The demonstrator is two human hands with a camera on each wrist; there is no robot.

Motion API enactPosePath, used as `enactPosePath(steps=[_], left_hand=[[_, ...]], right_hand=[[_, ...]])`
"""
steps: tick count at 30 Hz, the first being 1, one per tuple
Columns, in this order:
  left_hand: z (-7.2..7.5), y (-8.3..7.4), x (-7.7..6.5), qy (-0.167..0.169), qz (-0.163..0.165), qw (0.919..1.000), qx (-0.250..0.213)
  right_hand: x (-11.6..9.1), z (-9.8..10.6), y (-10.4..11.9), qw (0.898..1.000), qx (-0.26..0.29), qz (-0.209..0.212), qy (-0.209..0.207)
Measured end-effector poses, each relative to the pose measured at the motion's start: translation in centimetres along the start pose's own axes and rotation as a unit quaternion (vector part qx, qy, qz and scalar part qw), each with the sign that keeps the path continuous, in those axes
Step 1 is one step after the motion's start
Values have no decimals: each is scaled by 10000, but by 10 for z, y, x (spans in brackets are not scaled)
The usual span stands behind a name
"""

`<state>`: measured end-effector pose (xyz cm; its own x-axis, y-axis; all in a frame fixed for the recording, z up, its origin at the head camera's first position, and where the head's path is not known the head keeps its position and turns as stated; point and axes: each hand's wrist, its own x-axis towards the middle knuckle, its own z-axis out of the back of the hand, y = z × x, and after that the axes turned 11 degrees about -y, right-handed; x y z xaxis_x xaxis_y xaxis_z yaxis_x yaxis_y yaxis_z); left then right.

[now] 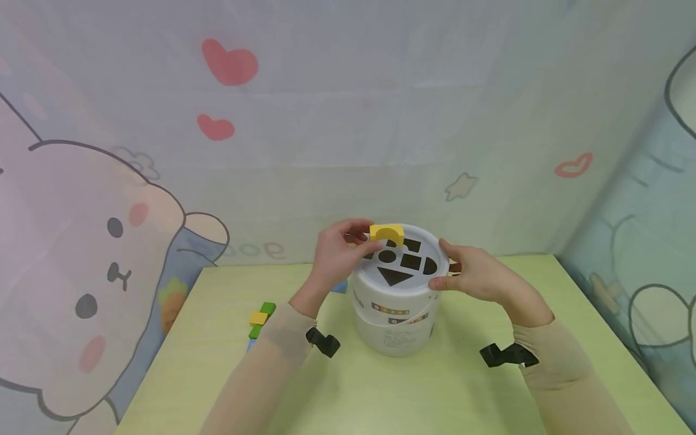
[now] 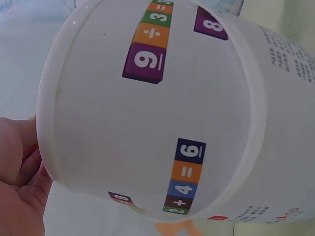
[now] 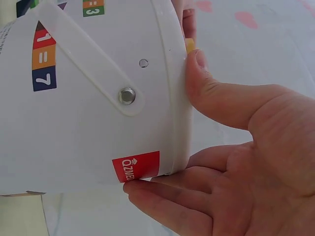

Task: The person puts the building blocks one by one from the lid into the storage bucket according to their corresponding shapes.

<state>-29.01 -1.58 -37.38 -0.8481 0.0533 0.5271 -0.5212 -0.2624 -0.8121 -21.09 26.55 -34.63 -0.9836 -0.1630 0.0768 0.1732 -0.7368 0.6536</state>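
A white bucket [image 1: 394, 338] stands upright on the table, its lid [image 1: 418, 280] cut with several shaped holes. Over the lid's far left part, my left hand [image 1: 339, 252] pinches a yellow arch block [image 1: 387, 231] between thumb and fingers. Whether the block touches the lid I cannot tell. My right hand [image 1: 484, 275] grips the lid's right rim, thumb on top and fingers round the side, as the right wrist view also shows. In the left wrist view the bucket wall [image 2: 108, 123] hides most of the left hand [image 2: 22, 172].
Left of the bucket, several green, yellow [image 1: 258, 318] and blue blocks lie on the pale green table [image 1: 467, 386], partly behind the left sleeve. A blue piece [image 1: 340, 287] shows beside the bucket. A printed cloth [image 1: 337, 78] hangs behind the table.
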Motion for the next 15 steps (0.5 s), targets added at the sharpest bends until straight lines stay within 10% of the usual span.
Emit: enactPosePath(steps=[15], left_hand=[[-17,-4,14,300,-73,9986,428]], right_hand=[[1,0,-3,10000,17,70,-50]])
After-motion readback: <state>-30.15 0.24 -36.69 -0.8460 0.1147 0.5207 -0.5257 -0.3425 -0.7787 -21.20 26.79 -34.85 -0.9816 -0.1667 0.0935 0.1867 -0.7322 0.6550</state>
